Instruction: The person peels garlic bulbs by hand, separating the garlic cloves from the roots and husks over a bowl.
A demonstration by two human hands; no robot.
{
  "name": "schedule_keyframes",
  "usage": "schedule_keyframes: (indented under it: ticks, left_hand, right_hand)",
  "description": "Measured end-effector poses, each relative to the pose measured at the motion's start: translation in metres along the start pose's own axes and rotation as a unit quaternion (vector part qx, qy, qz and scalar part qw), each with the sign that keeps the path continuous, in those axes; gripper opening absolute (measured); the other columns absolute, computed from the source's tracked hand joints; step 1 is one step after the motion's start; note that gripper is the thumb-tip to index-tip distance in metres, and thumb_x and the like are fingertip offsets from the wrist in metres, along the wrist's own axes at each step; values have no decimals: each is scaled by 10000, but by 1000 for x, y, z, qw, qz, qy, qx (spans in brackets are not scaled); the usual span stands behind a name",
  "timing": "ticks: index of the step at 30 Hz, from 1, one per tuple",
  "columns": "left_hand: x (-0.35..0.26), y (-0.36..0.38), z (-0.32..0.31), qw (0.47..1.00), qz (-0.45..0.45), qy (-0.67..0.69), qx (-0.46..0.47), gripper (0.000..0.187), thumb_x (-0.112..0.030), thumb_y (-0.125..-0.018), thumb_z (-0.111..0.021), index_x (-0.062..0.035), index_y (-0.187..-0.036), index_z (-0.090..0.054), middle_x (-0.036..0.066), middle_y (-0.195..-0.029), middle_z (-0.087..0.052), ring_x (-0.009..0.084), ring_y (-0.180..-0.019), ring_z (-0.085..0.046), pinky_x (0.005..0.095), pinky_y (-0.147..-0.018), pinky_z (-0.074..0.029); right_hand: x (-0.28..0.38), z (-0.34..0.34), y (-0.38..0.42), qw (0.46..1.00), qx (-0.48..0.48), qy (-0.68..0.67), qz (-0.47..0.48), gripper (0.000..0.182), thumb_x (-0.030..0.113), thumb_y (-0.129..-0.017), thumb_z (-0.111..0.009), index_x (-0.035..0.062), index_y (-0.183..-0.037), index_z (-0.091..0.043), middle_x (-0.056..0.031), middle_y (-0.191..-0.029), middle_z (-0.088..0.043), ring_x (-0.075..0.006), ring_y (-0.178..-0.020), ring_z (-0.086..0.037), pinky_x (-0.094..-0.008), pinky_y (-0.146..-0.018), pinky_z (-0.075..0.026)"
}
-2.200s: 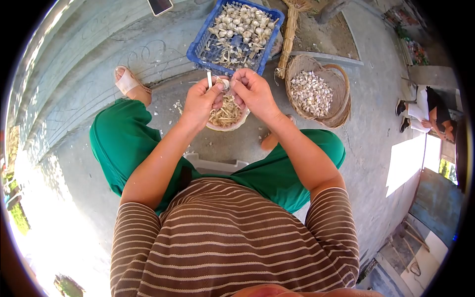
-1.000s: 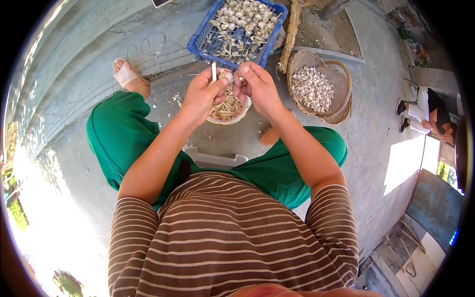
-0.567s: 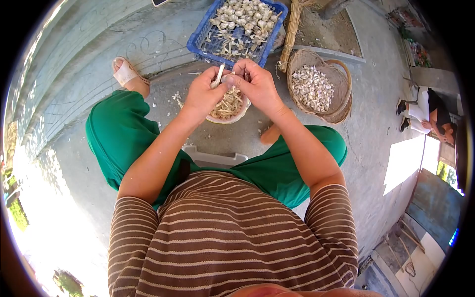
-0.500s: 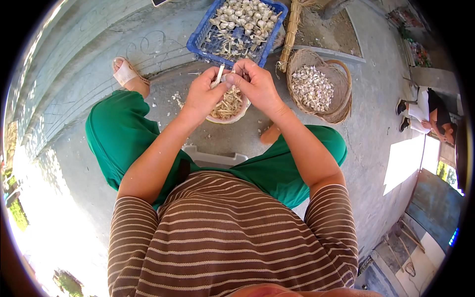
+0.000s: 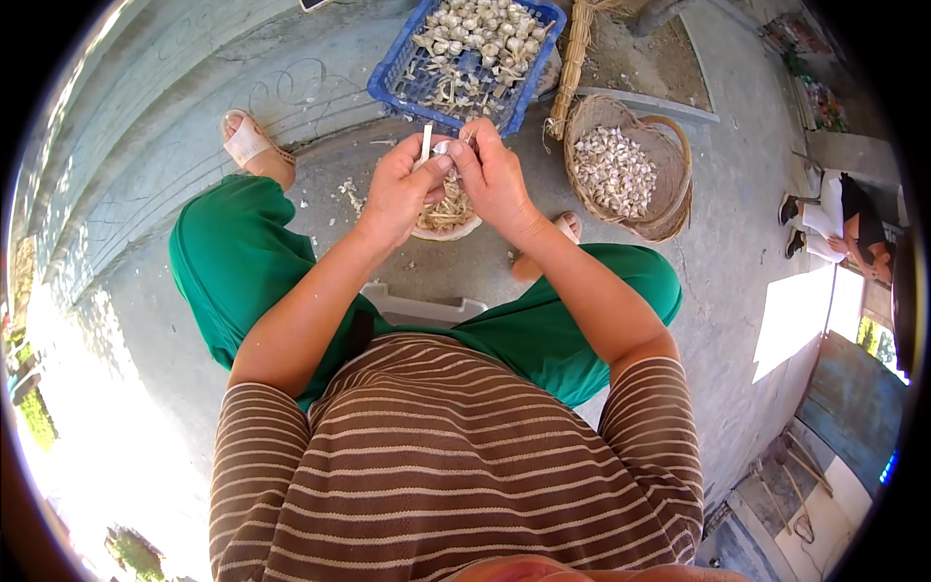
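Observation:
Over a bowl point(image 5: 445, 236) filled with dry peelings and stem bits, my two hands come close together. Pinched in the fingers of my left hand point(image 5: 396, 194) is a garlic bulb point(image 5: 441, 148); a pale stem point(image 5: 427, 142) sticks up from the same hand. My right hand point(image 5: 497, 184) is closed, thumb and forefinger pressed together beside the bulb, with a small shred at the fingertips. Just beyond the hands stands a blue plastic crate point(image 5: 381, 82) with garlic bulbs point(image 5: 485, 34) and loose skins inside. The bowl is partly hidden beneath my hands.
Right of the bowl, a wicker basket point(image 5: 669, 184) holds separated garlic cloves point(image 5: 613, 167). A straw bundle point(image 5: 570, 73) lies between basket and crate. Scraps of skin point(image 5: 351, 194) litter the concrete floor. Another person point(image 5: 853, 228) is at the far right.
My right hand has shifted slightly, its fingertips drawing a little away from my left hand. More of the bulb shows between them. A sandal beside my right knee has come into view.

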State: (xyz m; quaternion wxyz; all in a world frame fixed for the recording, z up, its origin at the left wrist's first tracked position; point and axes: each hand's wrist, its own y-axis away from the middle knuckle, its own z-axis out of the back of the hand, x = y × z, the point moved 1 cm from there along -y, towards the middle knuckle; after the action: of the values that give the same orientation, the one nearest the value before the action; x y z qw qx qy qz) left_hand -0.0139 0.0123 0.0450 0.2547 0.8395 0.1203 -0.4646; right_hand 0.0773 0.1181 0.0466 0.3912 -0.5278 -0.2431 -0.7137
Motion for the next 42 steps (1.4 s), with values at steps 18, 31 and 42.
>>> schedule_keyframes:
  ticks: [18, 31, 42]
  left_hand:
    - [-6, -5, 2, 993, -41, 104, -29, 183, -83, -915, -518, -7, -1080, -540, -16, -761, -507, 34, -576, -377, 180, -474, -317]
    - [-6, -4, 5, 994, 26, 109, -3, 206, -77, -909, -535, -12, -1104, -538, -7, -821, -511, 40, -617, -391, 178, -478, -309]
    - [-13, -2, -3, 999, 2, -35, -9, 303, -39, -874, -576, -55, -1105, -382, 30, -863, -519, 36, -661, -449, 163, -475, -332]
  right_hand:
    - [-3, -5, 1, 882, 16, -446, -149, 115, 187, -944, -501, 73, -947, -494, -9, -734, -532, -72, -582, -494, -187, -459, -362]
    - [-5, 3, 1, 898, 25, -407, -166, 142, 204, -943, -509, 73, -979, -551, -1, -723, -532, -68, -545, -463, -188, -445, -326]
    - [-4, 7, -9, 982, 60, -178, -22, 109, 149, -904, -569, 47, -922, -605, 32, -699, -538, -24, -564, -432, -172, -463, -336]
